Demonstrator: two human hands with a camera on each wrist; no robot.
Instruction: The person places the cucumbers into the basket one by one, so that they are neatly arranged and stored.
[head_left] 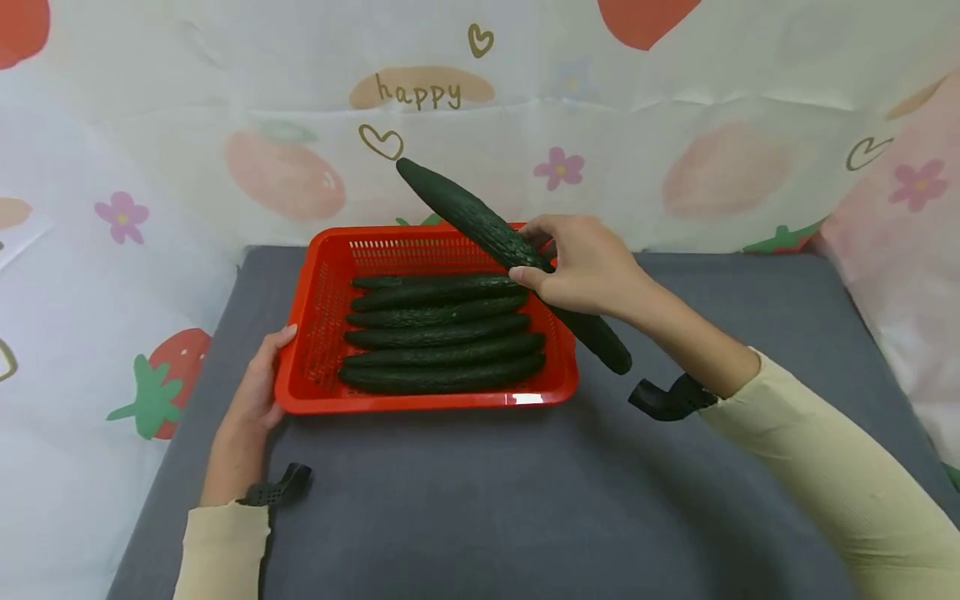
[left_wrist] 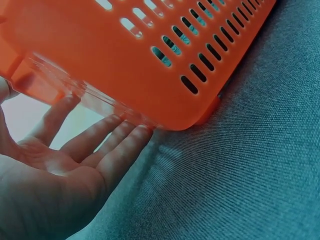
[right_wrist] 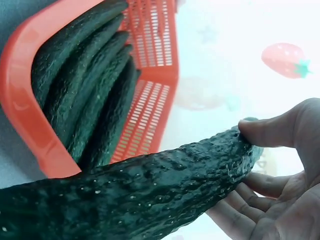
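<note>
My right hand (head_left: 581, 262) grips a long dark green cucumber (head_left: 480, 218) between thumb and fingers, holding it slantwise above the right side of a red plastic basket (head_left: 420, 403). In the right wrist view, the bumpy cucumber (right_wrist: 165, 185) runs from the fingers toward the lower left. Several more cucumbers (head_left: 442, 335) lie side by side inside the basket. At the basket's left side is my left hand (head_left: 258, 383); in the left wrist view its fairly straight fingers (left_wrist: 122, 150) touch the outer wall with their tips. Its thumb is mostly cut off there.
A grey cloth (head_left: 450, 500) covers the table under the basket. Behind it hangs a pale printed sheet (head_left: 600, 75) with fruit, hearts and flowers. Slotted openings (left_wrist: 190, 30) pierce the basket's walls. A black strap (head_left: 671, 398) sits at each wrist.
</note>
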